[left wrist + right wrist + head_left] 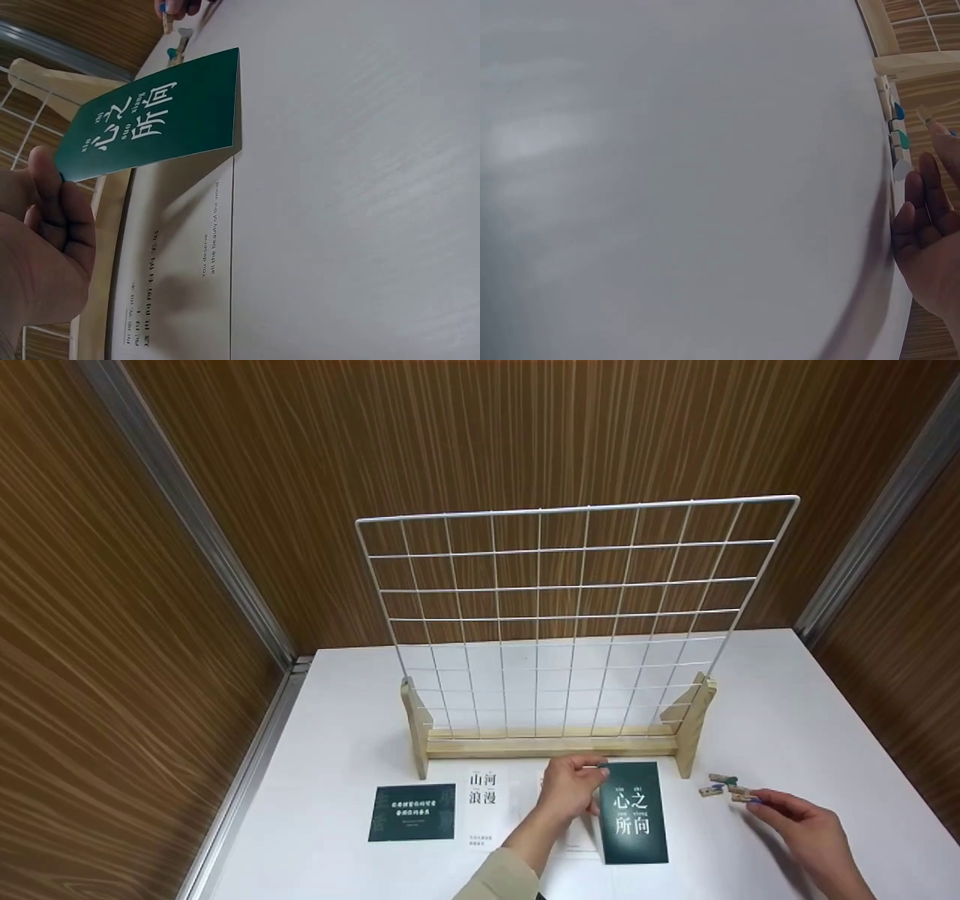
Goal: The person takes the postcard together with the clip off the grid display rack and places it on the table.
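Note:
My left hand [566, 795] pinches a dark green card [636, 844] with white Chinese characters by its upper left corner. In the left wrist view the card is lifted at an angle over a white printed card [184, 259] on the table. At the right my right hand [814, 832] pinches a small wooden clothespin [742, 798] with a blue decoration between thumb and finger. Several more clothespins [721, 778] with coloured decorations lie just beyond it; the right wrist view shows blue, green and grey ones [898, 140].
A white wire grid [536, 619] stands upright in a wooden base [551, 748] behind the hands. To the left lie another dark green card [412, 829] and a white card [487, 817] on the white table [330, 742]. Wood-grain panels [480, 435] enclose the table.

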A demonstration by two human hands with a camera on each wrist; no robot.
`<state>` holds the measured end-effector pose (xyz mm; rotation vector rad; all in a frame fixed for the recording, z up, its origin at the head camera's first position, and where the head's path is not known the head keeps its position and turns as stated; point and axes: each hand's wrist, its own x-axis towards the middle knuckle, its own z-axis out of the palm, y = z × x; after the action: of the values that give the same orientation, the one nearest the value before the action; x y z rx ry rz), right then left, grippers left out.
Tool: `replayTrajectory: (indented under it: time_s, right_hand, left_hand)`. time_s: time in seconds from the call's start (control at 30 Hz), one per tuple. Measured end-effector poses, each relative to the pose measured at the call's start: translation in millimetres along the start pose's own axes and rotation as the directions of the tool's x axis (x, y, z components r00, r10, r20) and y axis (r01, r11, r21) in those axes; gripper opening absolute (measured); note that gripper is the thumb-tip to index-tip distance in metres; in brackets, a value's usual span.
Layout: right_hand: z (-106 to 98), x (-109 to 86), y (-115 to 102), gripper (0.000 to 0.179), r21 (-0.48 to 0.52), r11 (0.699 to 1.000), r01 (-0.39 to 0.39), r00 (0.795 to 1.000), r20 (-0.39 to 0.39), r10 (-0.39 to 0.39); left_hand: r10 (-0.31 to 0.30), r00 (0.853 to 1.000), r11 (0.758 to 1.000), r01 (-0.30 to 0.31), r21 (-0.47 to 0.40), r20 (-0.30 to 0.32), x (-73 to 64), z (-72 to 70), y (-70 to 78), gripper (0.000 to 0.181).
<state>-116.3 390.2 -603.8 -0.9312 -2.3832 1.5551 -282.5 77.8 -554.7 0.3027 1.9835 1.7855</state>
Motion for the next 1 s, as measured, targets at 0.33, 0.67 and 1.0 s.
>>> replayTrajectory:
  time_s: [0.33, 0.67, 1.0]
  right_hand:
    - [6.3, -1.5, 4.3, 0.047, -0.061, 0.998, -0.011, 1.000, -0.008, 0.010]
    - [11.4, 1.7, 2.3, 0.042, -0.136, 0.991, 0.005, 0.998, -0.057, -0.012]
    - [18.0, -3.4, 10.3, 0.038, -0.172, 0.984, 0.042, 0.996, -0.066, -0.054]
  left_hand:
    - [-0.019, 1.000, 0.999, 0.019, 0.047, -0.022, 8.5, 9.4, 0.5, 0.020]
    - [-0.028, 0.999, 0.995, 0.030, 0.100, -0.020, 15.4, 12.0, 1.2, 0.021]
    - [-0.027, 1.000, 0.995, 0.028, 0.099, -0.008, 15.5, 15.8, -8.1, 0.024]
